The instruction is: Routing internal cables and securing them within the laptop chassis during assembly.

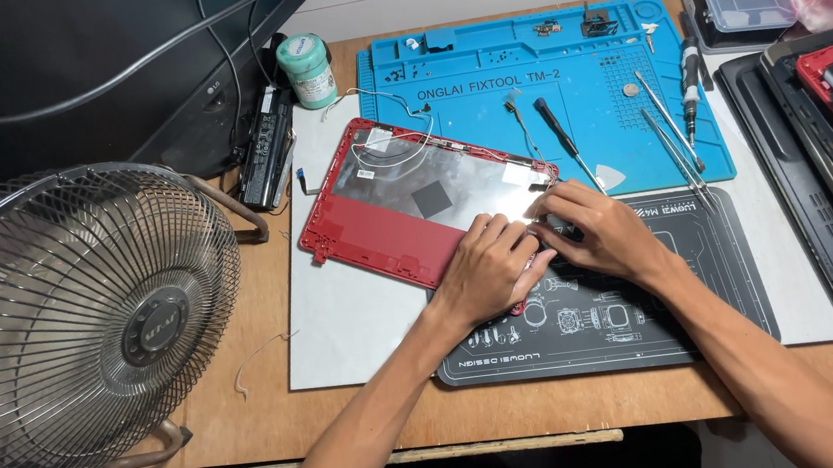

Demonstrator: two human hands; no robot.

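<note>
Red laptop lid [386, 229] is lying inside-up at the desk's [272, 417] centre, both hands, left [488, 270] and right [592, 234], curling fingertips onto its four-o'clock corner, pressing rather than gripping, probably bracing it steady.

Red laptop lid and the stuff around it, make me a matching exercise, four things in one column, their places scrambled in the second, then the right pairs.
Things:
1. red laptop lid
2. fan
3. green-capped jar
4. black-handled screwdriver

Places:
A. far left, on the desk's edge
B. under both hands
C. lying on the blue mat
D. by the monitor, at the blue mat's left end

Pairs: 1-B, 2-A, 3-D, 4-C
</note>
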